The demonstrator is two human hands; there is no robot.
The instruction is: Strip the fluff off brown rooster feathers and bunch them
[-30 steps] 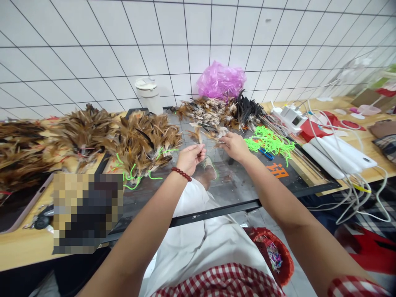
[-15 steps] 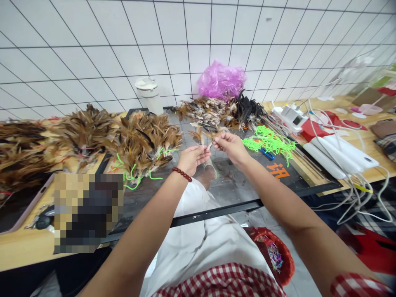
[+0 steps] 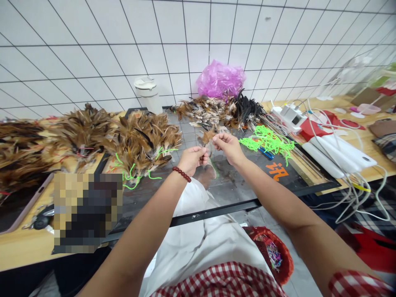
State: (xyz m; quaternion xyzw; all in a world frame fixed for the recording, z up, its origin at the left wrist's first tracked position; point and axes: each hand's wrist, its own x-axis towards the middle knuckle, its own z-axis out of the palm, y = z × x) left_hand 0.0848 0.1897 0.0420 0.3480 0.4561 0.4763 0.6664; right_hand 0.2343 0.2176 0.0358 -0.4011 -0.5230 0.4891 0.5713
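Above the glass tabletop, my left hand (image 3: pixel 194 160), with a dark red bead bracelet (image 3: pixel 182 174) on its wrist, pinches small brown feathers (image 3: pixel 208 137) that stand up from its fingertips. A short gap away, my right hand (image 3: pixel 228 148) is closed in a pinch beside these feathers; what lies between its fingertips is too small to make out. To the left of my hands lies a heap of brown feather bundles (image 3: pixel 142 138), several tied with bright green string. Loose brown and pale feathers (image 3: pixel 210 110) are piled behind my hands, with black feathers (image 3: pixel 247 110) at their right.
Bright green cords (image 3: pixel 269 140) and a blue-handled tool (image 3: pixel 266 153) lie to the right. A pink plastic bag (image 3: pixel 221 78) and a white lidded cup (image 3: pixel 146 94) stand by the wall. White cables cross near a power strip (image 3: pixel 346 152). A red bin (image 3: pixel 287 264) sits below the table edge.
The feathers at my fingertips have come together in my left hand and now stand more upright. My left fingers have curled in more tightly; my right hand has shifted slightly left.
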